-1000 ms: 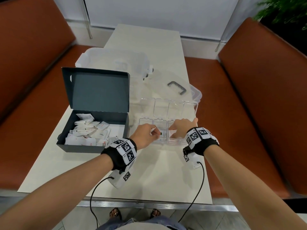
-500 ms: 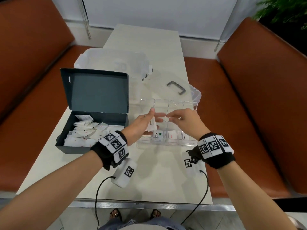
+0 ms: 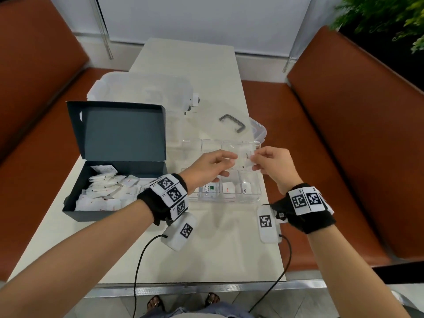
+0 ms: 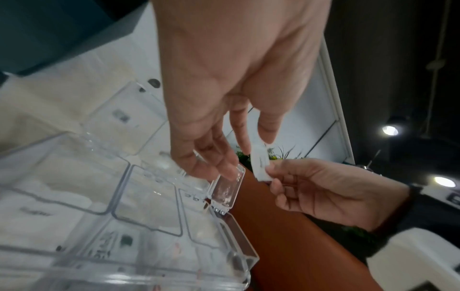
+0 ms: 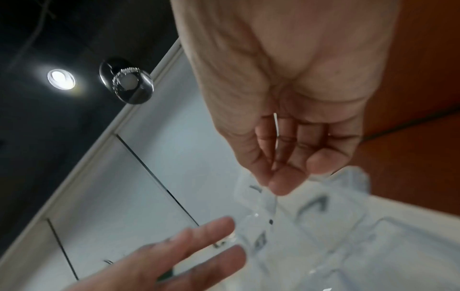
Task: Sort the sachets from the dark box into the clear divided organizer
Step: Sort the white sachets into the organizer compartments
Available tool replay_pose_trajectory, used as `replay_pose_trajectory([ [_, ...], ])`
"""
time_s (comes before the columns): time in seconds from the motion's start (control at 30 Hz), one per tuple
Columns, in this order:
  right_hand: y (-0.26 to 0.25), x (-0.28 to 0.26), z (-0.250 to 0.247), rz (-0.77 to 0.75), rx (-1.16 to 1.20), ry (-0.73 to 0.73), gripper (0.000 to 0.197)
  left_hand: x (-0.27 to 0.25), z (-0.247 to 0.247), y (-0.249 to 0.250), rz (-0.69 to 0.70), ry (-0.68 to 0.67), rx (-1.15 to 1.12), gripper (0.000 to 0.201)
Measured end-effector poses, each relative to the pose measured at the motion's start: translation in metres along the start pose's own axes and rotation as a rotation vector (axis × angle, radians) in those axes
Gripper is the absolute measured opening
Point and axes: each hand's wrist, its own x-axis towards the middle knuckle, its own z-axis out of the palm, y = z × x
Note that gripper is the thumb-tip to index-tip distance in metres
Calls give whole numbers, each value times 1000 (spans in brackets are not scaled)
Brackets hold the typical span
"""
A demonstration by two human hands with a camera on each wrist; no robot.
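Observation:
A small white sachet point(image 3: 246, 157) hangs above the clear divided organizer point(image 3: 229, 200), pinched between thumb and forefinger of my right hand point(image 3: 252, 160). In the left wrist view the sachet point(image 4: 260, 165) stands upright in that pinch point(image 4: 270, 173). My left hand point(image 3: 231, 159) is level with it, fingers straight, tips close to the sachet's top edge point(image 4: 254, 141). Three sachets lie in the organizer's front row. The dark box point(image 3: 75, 212), lid up, holds several white sachets point(image 3: 107, 191) at the left.
A large clear tub point(image 3: 142, 92) stands behind the dark box, and a clear lid with a grey handle point(image 3: 232, 122) lies behind the organizer. Brown benches flank the narrow white table point(image 3: 206, 249). The wrist units' cables hang over its near edge.
Both hands rose from the organizer's front row. The sachet that my left hand carried is now pinched by my right hand, and my left fingers have straightened.

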Motion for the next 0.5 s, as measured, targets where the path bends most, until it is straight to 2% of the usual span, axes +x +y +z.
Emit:
replay_pose_trajectory([
  [0.17,39,17,-13,129,-344,-44,17,13,17,-15,-1,4,172,21],
  [0.5,48,7,24,96,-771,-93,16,17,20,-31,-10,42,216,13],
])
